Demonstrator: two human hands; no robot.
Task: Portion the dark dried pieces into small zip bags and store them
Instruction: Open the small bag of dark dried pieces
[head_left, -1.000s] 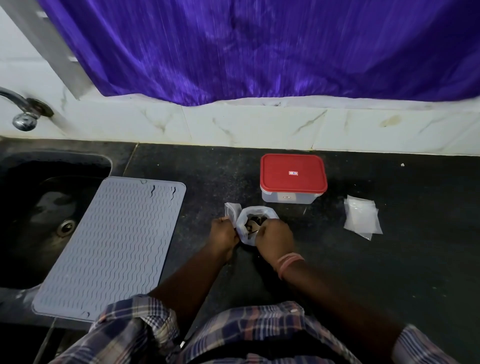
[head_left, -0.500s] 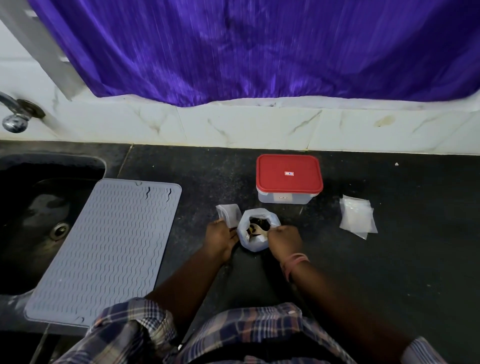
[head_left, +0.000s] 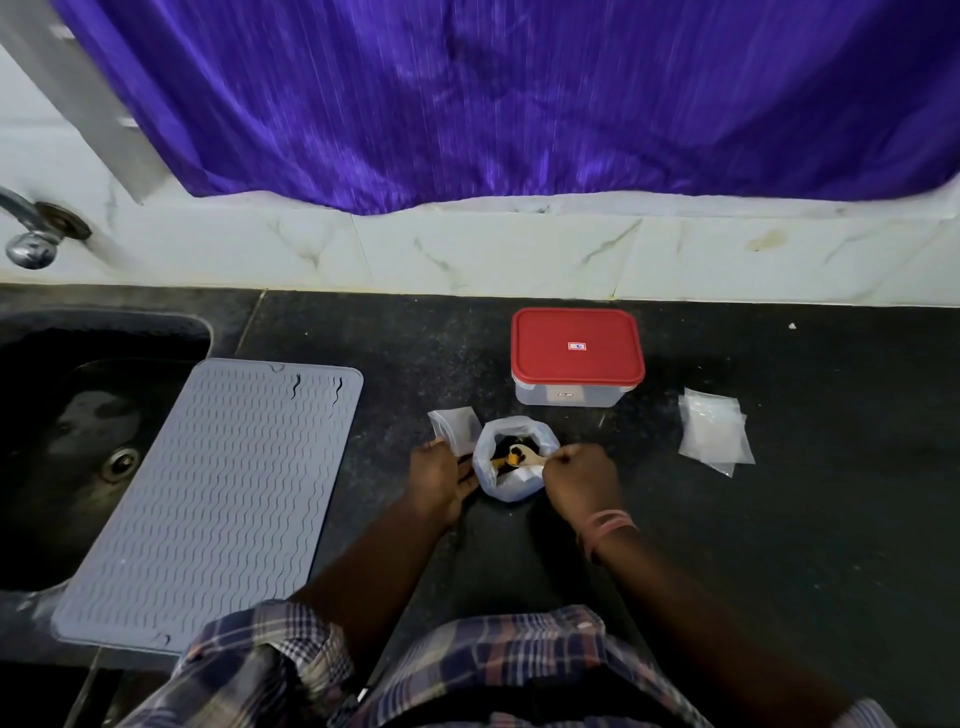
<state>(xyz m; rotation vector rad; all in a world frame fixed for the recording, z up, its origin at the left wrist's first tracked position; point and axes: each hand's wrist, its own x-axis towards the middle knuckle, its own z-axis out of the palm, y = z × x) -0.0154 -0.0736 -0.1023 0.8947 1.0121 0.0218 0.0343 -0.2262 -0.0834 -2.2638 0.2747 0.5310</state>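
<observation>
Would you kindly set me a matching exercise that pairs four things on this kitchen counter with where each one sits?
Things:
1. grey mat
2. red-lidded container
3. stack of empty zip bags
4. open bag of dark pieces

Places:
A. between the two hands
B. far right, alone on the dark counter
C. partly over the sink's edge
D. behind the open bag, nearer the wall

Pairs: 1-C, 2-D, 3-B, 4-A
</observation>
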